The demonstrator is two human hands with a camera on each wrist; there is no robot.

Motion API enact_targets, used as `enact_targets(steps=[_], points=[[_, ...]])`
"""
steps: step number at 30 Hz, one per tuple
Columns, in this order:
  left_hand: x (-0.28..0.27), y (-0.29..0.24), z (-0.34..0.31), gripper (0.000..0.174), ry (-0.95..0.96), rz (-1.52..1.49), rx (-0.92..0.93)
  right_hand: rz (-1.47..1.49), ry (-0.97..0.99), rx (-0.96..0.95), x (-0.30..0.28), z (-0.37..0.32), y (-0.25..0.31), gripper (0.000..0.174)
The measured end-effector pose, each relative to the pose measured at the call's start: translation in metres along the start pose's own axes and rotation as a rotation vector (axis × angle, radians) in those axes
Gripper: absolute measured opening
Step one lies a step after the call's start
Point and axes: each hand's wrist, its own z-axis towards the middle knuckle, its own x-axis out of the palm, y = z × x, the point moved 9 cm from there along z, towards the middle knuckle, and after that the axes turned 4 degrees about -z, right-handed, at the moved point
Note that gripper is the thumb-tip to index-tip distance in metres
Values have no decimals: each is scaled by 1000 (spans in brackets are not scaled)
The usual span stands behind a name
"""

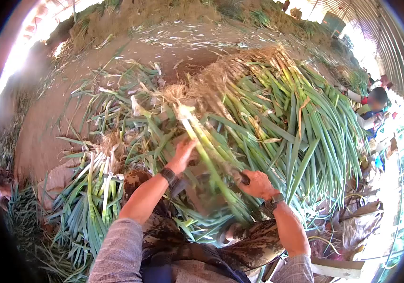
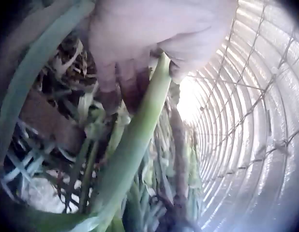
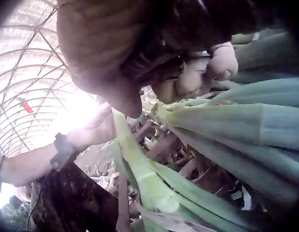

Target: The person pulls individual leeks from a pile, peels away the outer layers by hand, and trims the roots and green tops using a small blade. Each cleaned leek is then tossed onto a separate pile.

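Observation:
In the head view my left hand (image 1: 184,155) pinches a long green onion stalk (image 1: 204,153), its pale rooted end up and its leaves toward my lap. The left wrist view has the thumb and fingers of that hand (image 2: 159,34) round the stalk (image 2: 140,121). My right hand (image 1: 257,185), just right of the stalk, grips a dark object (image 1: 245,179), mostly hidden in the fist. Curled fingers of the right hand (image 3: 106,53) show in the right wrist view, above the stalk (image 3: 140,164); whether they touch it I cannot tell.
A large heap of onions (image 1: 305,122) lies to the right, roots away from me. A smaller bundle (image 1: 96,188) is at the left. Loose trimmed leaves (image 1: 112,94) litter the ground ahead. Another person (image 1: 374,106) is at the far right, beneath a ribbed roof (image 1: 395,52).

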Motion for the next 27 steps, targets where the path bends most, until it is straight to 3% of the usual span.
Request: enact_targets(steps=[2,5,7,9,11,12,15,17,19,21,23,24,25,27], points=[[-6,-7,10,48,20,-41,21,44,70,13,2,-5,-3,34],[8,-16,9,44,101,-68,51,-50,-48,-15,-13,-15,1,31],[27,-14,-12,37,222,-103,-38,-42,-69,-26,-18,-19,0,29],[36,-22,-23,36,231,-147,-45,16,-34,-12,-12,-22,-5,30],[20,-26,-8,35,121,-211,122,-24,-46,-10,-10,-26,-3,32],[16,-16,-2,33,83,-164,111,-65,-57,-9,-11,-25,-2,33],[37,-34,-21,32,229,-129,146,-52,-165,-58,-18,-26,2,34],[37,-38,-22,34,209,-127,159,-23,-89,4,-21,-19,2,37],[21,-44,-24,35,12,21,218,-127,47,52,-12,-4,-1,37],[6,-35,-17,33,-138,104,213,-166,64,45,-16,16,3,41],[4,-28,-13,33,-123,143,214,106,15,16,-14,42,2,49],[0,-19,-15,29,-122,188,144,127,157,223,-4,59,-19,54],[-15,-2,-13,29,-128,201,134,144,163,225,19,67,-32,54],[-43,28,5,23,-86,675,133,379,-58,250,37,97,-65,53]])
